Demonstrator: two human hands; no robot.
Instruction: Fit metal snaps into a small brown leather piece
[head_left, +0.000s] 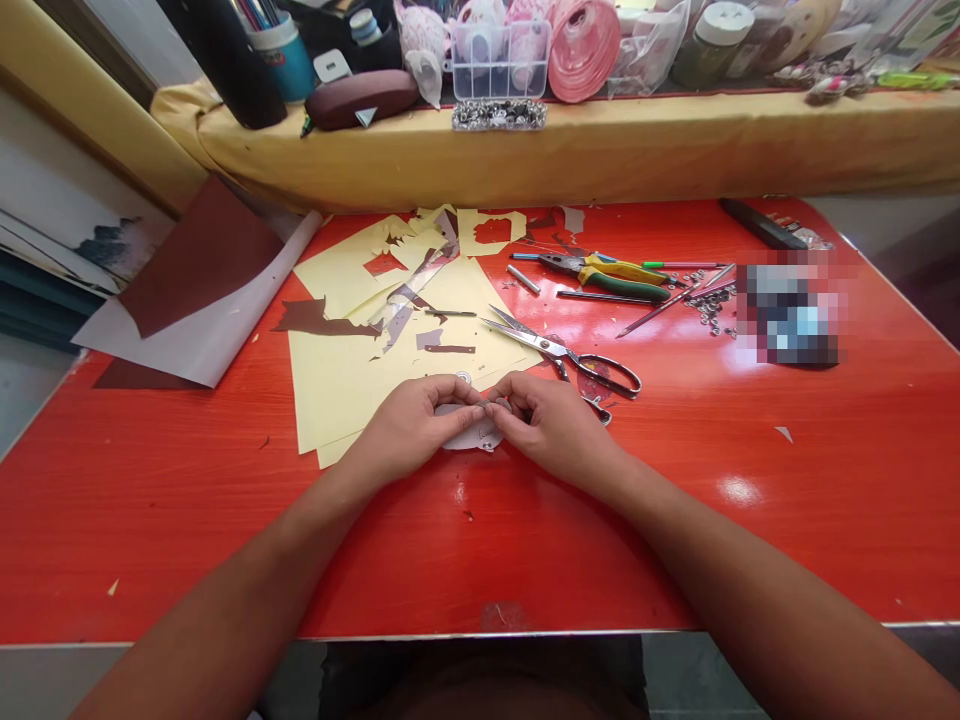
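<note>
Head view: my left hand (pixel 411 420) and right hand (pixel 551 420) meet fingertip to fingertip, both pinching a pale cut-out (pixel 471 432), perhaps with a snap, lying crosswise between them, equally near.

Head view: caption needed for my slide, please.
Both hands, left hand and right hand, pinch a small pale piece beside scissors.

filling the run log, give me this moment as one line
left hand pinching pale cut piece | right hand pinching same piece | scissors open beside right hand | pliers further back
</note>
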